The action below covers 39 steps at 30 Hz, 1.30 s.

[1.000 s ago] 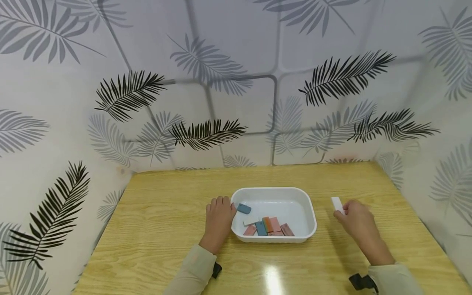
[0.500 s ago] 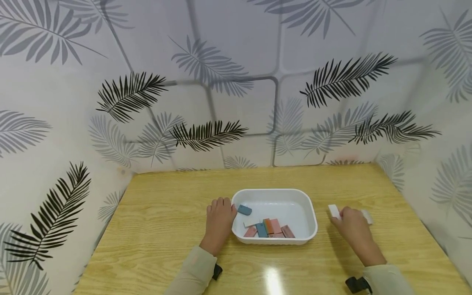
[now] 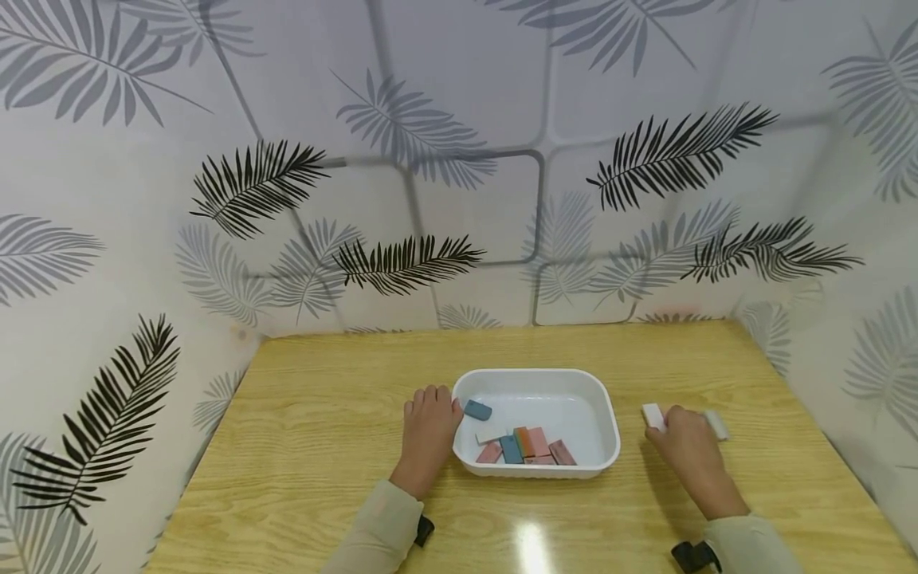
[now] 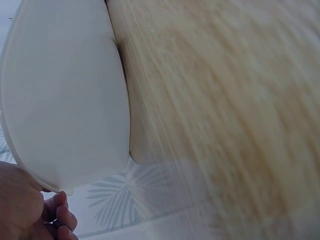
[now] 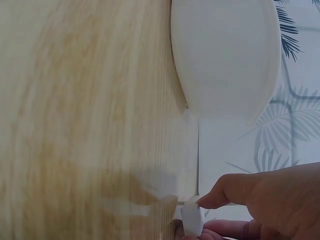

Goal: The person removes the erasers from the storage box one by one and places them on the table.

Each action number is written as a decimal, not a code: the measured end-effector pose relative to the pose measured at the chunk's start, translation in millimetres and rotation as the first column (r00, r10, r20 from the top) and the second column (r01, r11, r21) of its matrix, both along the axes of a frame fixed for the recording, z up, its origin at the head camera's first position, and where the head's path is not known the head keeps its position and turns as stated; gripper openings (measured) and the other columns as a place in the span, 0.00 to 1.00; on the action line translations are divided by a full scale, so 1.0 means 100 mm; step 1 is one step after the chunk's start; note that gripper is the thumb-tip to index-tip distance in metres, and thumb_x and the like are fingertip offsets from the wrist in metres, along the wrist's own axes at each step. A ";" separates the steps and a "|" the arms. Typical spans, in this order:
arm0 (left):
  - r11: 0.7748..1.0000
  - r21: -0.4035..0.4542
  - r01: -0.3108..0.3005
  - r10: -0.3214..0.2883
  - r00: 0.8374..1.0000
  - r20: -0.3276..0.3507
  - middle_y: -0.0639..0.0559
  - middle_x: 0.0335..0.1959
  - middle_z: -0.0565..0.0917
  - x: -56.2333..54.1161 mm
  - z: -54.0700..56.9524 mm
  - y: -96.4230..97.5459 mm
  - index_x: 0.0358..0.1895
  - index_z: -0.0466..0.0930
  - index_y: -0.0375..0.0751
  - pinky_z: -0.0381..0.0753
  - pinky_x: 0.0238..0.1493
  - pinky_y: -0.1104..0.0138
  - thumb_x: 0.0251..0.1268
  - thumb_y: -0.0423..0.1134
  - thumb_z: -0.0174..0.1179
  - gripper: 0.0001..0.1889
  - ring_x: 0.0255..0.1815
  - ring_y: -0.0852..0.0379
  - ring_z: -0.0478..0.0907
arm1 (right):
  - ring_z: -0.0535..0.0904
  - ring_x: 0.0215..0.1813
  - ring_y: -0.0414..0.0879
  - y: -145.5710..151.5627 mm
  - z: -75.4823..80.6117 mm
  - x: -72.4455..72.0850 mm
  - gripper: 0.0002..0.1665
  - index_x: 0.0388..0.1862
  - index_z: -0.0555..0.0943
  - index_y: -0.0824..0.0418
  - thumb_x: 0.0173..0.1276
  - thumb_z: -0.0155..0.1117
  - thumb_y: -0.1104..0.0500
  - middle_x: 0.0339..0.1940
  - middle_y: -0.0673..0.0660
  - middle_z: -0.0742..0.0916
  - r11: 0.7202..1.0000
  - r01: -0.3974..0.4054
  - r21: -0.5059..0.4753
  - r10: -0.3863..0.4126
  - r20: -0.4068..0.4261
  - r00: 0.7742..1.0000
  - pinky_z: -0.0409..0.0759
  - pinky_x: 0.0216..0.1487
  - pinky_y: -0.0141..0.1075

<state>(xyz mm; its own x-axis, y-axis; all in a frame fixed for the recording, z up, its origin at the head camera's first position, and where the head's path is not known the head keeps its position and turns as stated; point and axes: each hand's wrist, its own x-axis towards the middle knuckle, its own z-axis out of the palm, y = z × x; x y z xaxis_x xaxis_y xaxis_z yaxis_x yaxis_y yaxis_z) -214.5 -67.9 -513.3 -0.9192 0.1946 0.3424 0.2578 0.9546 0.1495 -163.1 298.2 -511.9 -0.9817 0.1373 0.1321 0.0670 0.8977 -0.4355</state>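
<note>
1. Block [image 3: 653, 415], white, smooth, oblong, pinched in right hand [image 3: 690, 446], right of glossy plastic-looking tray [image 3: 614, 434].
2. Tray's rounded left rim gripped by left hand [image 3: 427, 430].
3. Inside, oblong pieces [image 3: 526, 443] (pink, blue, orange, white).
4. Wood-grained tabletop [image 3: 323, 391] underneath.

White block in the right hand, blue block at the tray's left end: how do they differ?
The white block is white; the blue block is greyish blue. The white block is pinched by the right hand, outside the tray; the blue block lies inside the tray. Both are small blocks.
</note>
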 end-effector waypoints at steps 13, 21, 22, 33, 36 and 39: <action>1.000 -0.002 0.000 0.000 1.000 -0.027 0.48 0.28 0.70 -0.01 -0.04 0.00 0.34 0.72 0.36 0.61 0.32 0.62 0.68 0.44 0.51 0.12 0.32 0.51 0.65 | 0.68 0.20 0.50 -0.05 -0.04 -0.01 0.14 0.18 0.68 0.66 0.56 0.60 0.62 0.17 0.59 0.74 1.000 0.010 0.007 -0.010 0.048 0.999 0.66 0.20 0.41; 1.000 -0.005 -0.006 0.006 1.000 0.003 0.49 0.28 0.70 -0.01 -0.03 0.00 0.36 0.72 0.37 0.60 0.32 0.63 0.69 0.45 0.49 0.13 0.32 0.53 0.63 | 0.68 0.22 0.51 -0.09 -0.01 -0.01 0.14 0.22 0.71 0.73 0.58 0.59 0.63 0.20 0.63 0.75 1.000 0.018 0.025 -0.020 0.082 0.996 0.68 0.21 0.42; 1.000 -0.004 -0.007 0.007 1.000 0.009 0.49 0.29 0.70 -0.01 -0.02 0.00 0.36 0.72 0.37 0.60 0.33 0.63 0.69 0.45 0.49 0.13 0.32 0.53 0.63 | 0.68 0.22 0.51 -0.09 -0.01 -0.01 0.14 0.23 0.72 0.74 0.58 0.59 0.63 0.20 0.64 0.75 0.999 0.017 0.032 -0.019 0.082 0.996 0.68 0.21 0.42; 1.000 -0.011 -0.009 0.009 1.000 0.006 0.48 0.30 0.70 -0.02 0.00 -0.01 0.37 0.72 0.36 0.61 0.34 0.62 0.69 0.44 0.49 0.13 0.33 0.52 0.64 | 0.69 0.19 0.50 -0.14 0.08 -0.05 0.12 0.20 0.72 0.70 0.60 0.56 0.65 0.17 0.60 0.74 0.997 -0.019 0.072 0.010 0.129 0.992 0.67 0.20 0.42; 1.000 -0.003 -0.011 0.011 1.000 0.013 0.48 0.30 0.71 -0.03 -0.01 -0.01 0.37 0.72 0.36 0.62 0.34 0.62 0.69 0.44 0.50 0.13 0.33 0.51 0.64 | 0.69 0.19 0.50 -0.18 0.13 -0.03 0.14 0.18 0.72 0.69 0.61 0.55 0.63 0.17 0.59 0.75 0.997 -0.030 0.067 0.023 0.105 0.994 0.68 0.20 0.42; 1.000 -0.007 -0.013 0.013 1.000 0.011 0.47 0.30 0.71 -0.04 -0.03 0.00 0.38 0.73 0.36 0.62 0.34 0.61 0.69 0.44 0.50 0.13 0.33 0.51 0.65 | 0.74 0.23 0.52 -0.27 0.24 0.00 0.13 0.24 0.76 0.71 0.62 0.55 0.61 0.23 0.62 0.79 0.998 -0.041 0.037 0.038 0.081 0.996 0.72 0.24 0.44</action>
